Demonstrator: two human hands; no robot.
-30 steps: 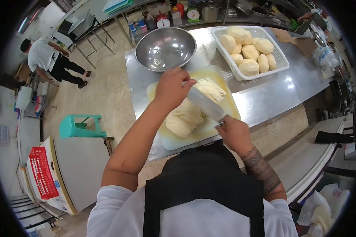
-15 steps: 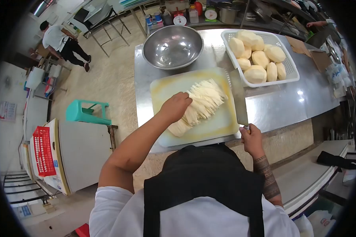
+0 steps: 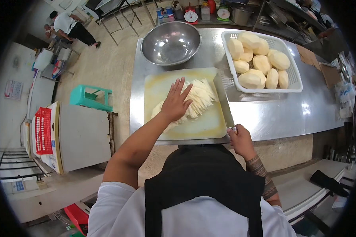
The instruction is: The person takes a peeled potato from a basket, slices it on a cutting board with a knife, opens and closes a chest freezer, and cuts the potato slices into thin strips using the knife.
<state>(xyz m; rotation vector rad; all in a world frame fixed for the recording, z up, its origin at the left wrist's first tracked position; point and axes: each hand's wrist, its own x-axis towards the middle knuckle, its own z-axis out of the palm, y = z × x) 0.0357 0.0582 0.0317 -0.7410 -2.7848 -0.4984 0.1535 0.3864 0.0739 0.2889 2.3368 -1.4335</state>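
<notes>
My left hand lies with its fingers spread on a pile of pale cut strips. The strips rest on a white cutting board with yellow stains. My right hand is closed round the handle of a wide-bladed knife. The blade points away from me along the board's right edge. Behind the board stands a steel bowl with nothing seen inside. A white plastic basket at the back right holds several peeled, pale yellow pieces.
The board lies on a steel table. Torn cardboard is at its right. Scales and pots stand on a shelf behind. A green stool is on the floor at left. Another person bends over at the far left.
My left hand first steadied the blade over the strips, then gripped the strips, and now lies flat with spread fingers. The knife has swung right, off the strips, to the board's edge.
</notes>
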